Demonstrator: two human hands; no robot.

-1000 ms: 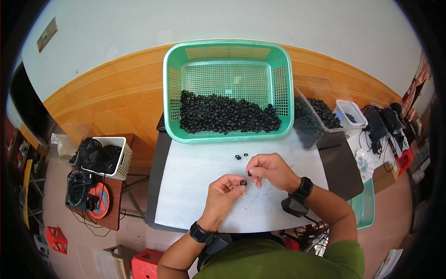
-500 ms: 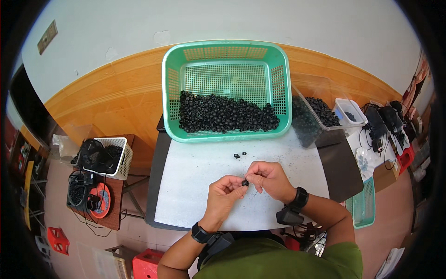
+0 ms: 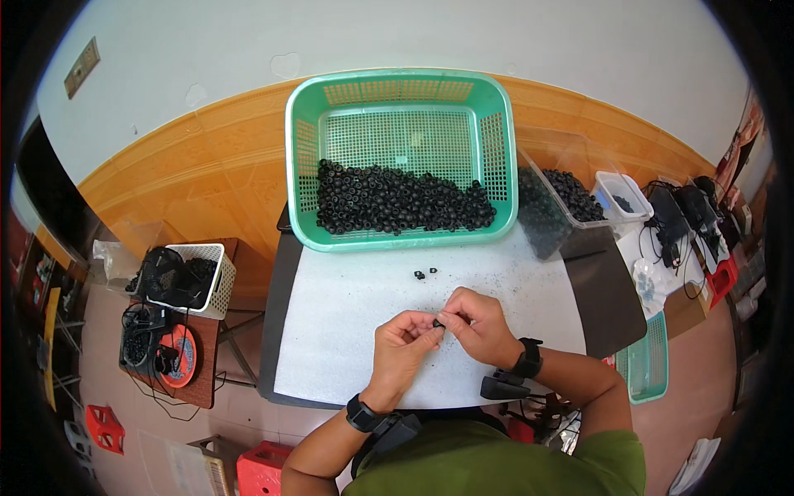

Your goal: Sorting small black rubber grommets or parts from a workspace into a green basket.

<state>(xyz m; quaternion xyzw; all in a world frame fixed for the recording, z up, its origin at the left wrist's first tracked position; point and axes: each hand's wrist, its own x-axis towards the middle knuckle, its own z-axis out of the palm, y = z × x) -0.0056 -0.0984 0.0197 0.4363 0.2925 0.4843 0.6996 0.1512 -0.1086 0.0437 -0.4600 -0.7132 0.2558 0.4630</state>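
A small round black part (image 3: 438, 325) is pinched between my two hands over the white foam sheet (image 3: 331, 331) on the table. My left hand (image 3: 403, 343) grips it between thumb and fingertips. From the other side, my right hand (image 3: 478, 327) closes thumb and forefinger on it, covering much of it. Beyond my hands, a few small black pieces (image 3: 420, 275) lie on the sheet. Farther back stands a green plastic basket (image 3: 401, 241), with a heap of small black ring-like parts (image 3: 397, 198) across its near half.
Right of the basket is a clear bin (image 3: 571, 236) of black parts, with a white tub (image 3: 624, 198) beyond it. On the left, a brown side table (image 3: 203, 364) carries a white basket (image 3: 217, 285) and an orange bowl (image 3: 184, 364). A red stool (image 3: 265, 467) stands below.
My right hand has tilted and its thumb now presses over the black part, hiding more of it. My left hand barely moves and keeps its pinch.
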